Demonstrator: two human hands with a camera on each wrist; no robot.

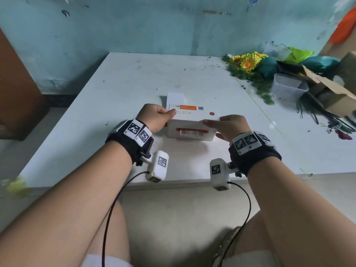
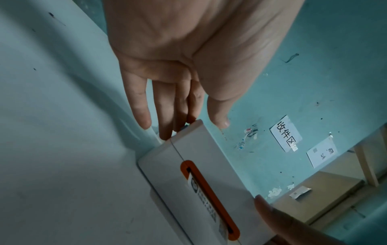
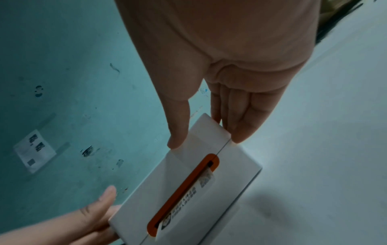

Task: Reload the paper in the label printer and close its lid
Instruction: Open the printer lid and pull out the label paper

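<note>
A person's left hand [image 1: 154,118] grasps the nine o'clock end of the single label printer [image 1: 190,126] at mid-table [image 1: 134,74], thumb over its lid [image 1: 192,112]; the right hand [image 1: 231,128] grasps the three o'clock end. The printer's long axis spans both hands, equally near. One label [image 1: 189,133] protrudes from one orange slot [image 1: 192,130] at six o'clock.

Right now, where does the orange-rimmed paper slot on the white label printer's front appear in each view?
Head: orange-rimmed paper slot sits centre frame, between both hands.
Left wrist: slot runs diagonally, lower centre-right.
Right wrist: slot runs diagonally, lower centre.
Shared landmark: the printed label strip protruding from it.
</note>
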